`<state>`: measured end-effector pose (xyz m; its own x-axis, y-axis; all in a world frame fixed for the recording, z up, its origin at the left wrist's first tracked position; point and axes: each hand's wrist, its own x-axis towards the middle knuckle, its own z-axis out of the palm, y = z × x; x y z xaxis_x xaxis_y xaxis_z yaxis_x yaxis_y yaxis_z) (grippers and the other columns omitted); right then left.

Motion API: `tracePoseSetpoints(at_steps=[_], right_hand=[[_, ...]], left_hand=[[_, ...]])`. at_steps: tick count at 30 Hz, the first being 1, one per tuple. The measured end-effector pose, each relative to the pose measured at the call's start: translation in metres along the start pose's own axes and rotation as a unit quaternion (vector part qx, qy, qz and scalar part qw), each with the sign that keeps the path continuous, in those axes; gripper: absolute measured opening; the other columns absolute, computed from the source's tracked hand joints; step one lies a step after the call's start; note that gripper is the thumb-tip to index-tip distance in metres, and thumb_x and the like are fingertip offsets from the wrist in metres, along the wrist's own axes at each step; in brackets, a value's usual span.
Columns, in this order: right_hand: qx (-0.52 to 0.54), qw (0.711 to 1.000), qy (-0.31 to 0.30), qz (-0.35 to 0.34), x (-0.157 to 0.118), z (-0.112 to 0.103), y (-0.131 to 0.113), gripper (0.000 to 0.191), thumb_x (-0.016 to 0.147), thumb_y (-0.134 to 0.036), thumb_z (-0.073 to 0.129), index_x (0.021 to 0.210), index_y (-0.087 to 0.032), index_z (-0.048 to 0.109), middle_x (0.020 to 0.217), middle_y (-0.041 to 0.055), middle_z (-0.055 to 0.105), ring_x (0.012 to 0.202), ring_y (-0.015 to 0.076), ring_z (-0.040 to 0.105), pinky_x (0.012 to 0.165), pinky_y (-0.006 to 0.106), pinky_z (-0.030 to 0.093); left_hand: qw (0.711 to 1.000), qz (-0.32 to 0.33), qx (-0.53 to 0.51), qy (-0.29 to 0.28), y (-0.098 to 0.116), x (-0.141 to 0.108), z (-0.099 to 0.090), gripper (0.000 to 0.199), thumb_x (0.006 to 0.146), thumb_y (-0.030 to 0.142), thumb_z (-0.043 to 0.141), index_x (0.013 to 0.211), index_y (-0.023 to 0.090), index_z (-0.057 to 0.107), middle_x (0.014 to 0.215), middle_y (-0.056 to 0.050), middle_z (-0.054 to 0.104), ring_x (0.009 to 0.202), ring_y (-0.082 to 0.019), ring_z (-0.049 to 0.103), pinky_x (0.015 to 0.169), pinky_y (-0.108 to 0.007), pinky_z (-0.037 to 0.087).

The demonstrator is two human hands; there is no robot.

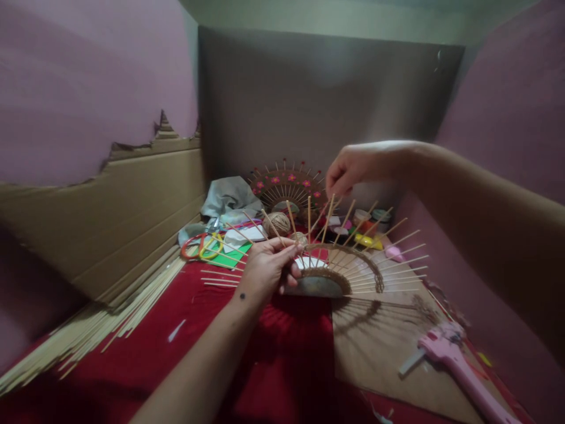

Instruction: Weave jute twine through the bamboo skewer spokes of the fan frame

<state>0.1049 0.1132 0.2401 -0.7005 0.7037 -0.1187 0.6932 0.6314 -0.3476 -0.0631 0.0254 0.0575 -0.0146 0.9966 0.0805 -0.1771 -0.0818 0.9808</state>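
A half-round piece [318,286] with thin sticks fanning out from it stands at the middle. Brown twine [375,268] is woven in an arc across the sticks on its right side. My left hand [271,262] is closed on the fan's sticks and the twine, left of centre, thumb and fingers pinched. Raised behind the stick tips, my right hand [344,171] has its fingers pressed together, and a strand seems to run down from them. What exactly it pinches is too small to make out.
A finished fan with pink flowers [291,179] stands at the back. Scissors [210,245], a twine ball [276,224] and jars [380,218] lie behind. Loose sticks [128,303] lie left; a pink glue gun [450,347] rests on cardboard [375,353] at right.
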Motion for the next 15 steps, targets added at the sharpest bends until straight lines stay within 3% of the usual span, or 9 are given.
tracePoseSetpoints(at_steps=[3,9,15], right_hand=[[0.001,0.999,-0.044,0.009,-0.002,0.005,0.016,0.01,0.071,-0.021,0.062,0.071,-0.016,0.07,0.061,-0.0031,0.062,0.056,0.0053,0.049,0.058,0.021,0.036],[0.109,0.983,-0.117,0.089,-0.017,0.025,0.042,0.013,0.068,-0.024,0.067,0.074,-0.014,0.072,0.073,0.0041,0.069,0.066,0.0104,0.058,0.066,0.022,0.042],[0.113,0.976,-0.169,0.077,-0.021,0.038,0.058,0.025,0.069,-0.037,0.067,0.072,-0.013,0.07,0.064,0.0002,0.063,0.06,0.0064,0.051,0.06,0.018,0.038]], left_hand=[[1.0,-0.004,0.002,-0.001,0.0,0.001,-0.001,0.029,0.069,0.039,0.069,0.079,0.014,0.058,0.045,0.001,0.059,0.03,-0.01,0.05,0.025,-0.014,0.031],[1.0,0.004,0.011,-0.014,0.003,-0.001,0.001,0.023,0.073,0.032,0.065,0.084,0.014,0.057,0.046,0.001,0.059,0.032,-0.01,0.05,0.025,-0.014,0.032],[1.0,0.003,0.016,-0.021,0.004,-0.001,0.001,0.028,0.074,0.027,0.065,0.097,0.014,0.059,0.047,0.002,0.06,0.033,-0.009,0.051,0.028,-0.014,0.035]])
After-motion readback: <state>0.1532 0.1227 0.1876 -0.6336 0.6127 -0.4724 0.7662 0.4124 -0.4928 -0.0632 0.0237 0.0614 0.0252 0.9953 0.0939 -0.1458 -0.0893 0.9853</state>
